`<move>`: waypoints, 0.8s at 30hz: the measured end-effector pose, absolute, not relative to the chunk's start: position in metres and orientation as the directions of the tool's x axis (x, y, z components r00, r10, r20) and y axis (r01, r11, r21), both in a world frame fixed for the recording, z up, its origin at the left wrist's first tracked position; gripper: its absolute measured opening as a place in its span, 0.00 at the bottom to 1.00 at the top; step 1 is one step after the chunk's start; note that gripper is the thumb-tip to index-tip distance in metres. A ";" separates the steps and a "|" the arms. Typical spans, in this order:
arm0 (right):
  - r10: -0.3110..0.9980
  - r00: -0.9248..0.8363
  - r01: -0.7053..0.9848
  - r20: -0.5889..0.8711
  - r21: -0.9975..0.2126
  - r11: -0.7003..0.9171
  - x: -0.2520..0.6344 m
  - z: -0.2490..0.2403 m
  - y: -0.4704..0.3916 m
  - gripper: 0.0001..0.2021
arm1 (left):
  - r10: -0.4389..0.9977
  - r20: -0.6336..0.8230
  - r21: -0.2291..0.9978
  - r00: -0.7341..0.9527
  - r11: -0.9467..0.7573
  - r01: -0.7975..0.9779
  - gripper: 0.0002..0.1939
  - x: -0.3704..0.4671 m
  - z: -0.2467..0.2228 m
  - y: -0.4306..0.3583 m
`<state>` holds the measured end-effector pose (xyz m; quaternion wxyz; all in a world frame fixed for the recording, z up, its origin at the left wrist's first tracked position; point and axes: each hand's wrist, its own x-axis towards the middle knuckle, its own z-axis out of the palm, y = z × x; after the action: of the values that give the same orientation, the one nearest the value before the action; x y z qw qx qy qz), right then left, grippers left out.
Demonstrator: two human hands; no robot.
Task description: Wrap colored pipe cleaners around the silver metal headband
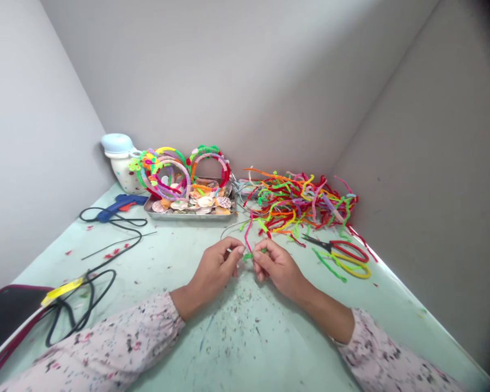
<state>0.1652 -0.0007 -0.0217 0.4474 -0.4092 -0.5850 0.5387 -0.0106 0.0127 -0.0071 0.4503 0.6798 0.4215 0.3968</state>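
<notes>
My left hand (219, 267) and my right hand (278, 268) are close together over the middle of the pale green table. Between them is a short green fuzzy piece (248, 256), pinched at its right end by my right hand; my left fingertips are closed at its left side. From the green piece a pink pipe cleaner (248, 231) rises toward the back. A thin wire loop (225, 231) lies just behind my left hand. Whether it joins the held piece I cannot tell.
Behind are a metal tray (191, 216) of shells with colourful headbands, and a pipe cleaner heap (302, 204). Scissors (347, 256) lie right; a blue glue gun (120, 206), cables (102, 267) and a dark device (12, 310) lie left. A white cup (126, 169) stands back left.
</notes>
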 end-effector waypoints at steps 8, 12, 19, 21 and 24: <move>0.962 -0.256 0.005 0.092 -0.995 0.097 0.165 -0.024 0.000 0.09 | 0.916 0.139 0.936 0.377 -0.246 0.253 0.15 -0.011 -0.006 0.014; 0.965 -0.250 0.004 0.085 -0.996 0.089 0.164 -0.021 0.000 0.09 | 0.916 0.125 0.934 0.382 -0.238 0.266 0.15 -0.010 -0.007 0.017; 0.967 -0.251 -0.007 0.040 -0.999 0.040 0.165 -0.020 0.000 0.10 | 0.922 0.127 0.928 0.366 -0.240 0.283 0.13 -0.008 -0.010 0.018; 0.966 -0.254 -0.006 0.040 -0.999 0.039 0.165 -0.021 0.000 0.10 | 0.919 0.130 0.926 0.373 -0.247 0.287 0.13 -0.008 -0.010 0.018; 0.967 -0.254 -0.011 0.035 -0.999 0.033 0.166 -0.022 0.001 0.10 | 0.906 0.140 0.928 0.399 -0.261 0.267 0.13 -0.009 -0.010 0.018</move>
<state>0.1659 0.0009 -0.0219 0.4420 -0.4216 -0.5666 0.5530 -0.0095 0.0181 -0.0095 0.4448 0.7084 0.4141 0.3590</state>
